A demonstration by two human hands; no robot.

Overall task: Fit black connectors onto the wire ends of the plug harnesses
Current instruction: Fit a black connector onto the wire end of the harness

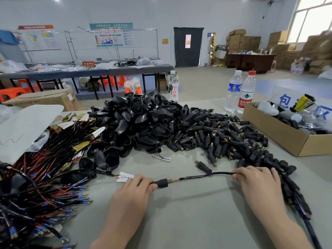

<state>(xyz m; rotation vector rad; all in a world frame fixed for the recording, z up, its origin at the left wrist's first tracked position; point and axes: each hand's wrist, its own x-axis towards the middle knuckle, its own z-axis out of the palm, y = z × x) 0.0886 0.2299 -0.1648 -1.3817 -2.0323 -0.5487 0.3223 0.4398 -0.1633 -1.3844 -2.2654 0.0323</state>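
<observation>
My left hand (133, 190) grips a black connector (162, 183) with a brass threaded tip, low on the grey table. A black cable (206, 175) with a short red wire showing runs from the connector's tip rightward to my right hand (256, 182), which pinches the cable near its end. A small white LED board (125, 176) lies just left of my left hand. Loose black connectors (221, 139) lie heaped in the middle right. Black plug shells (143, 121) are piled in the middle. Wire harnesses (41, 177) with red and black leads lie at left.
A cardboard box (280, 133) of mixed parts stands at the right. Two water bottles (240, 92) and a third bottle (173, 87) stand behind the piles. A metal clip (161, 156) lies near the shells. A bundle of fitted harnesses (294, 196) trails under my right hand.
</observation>
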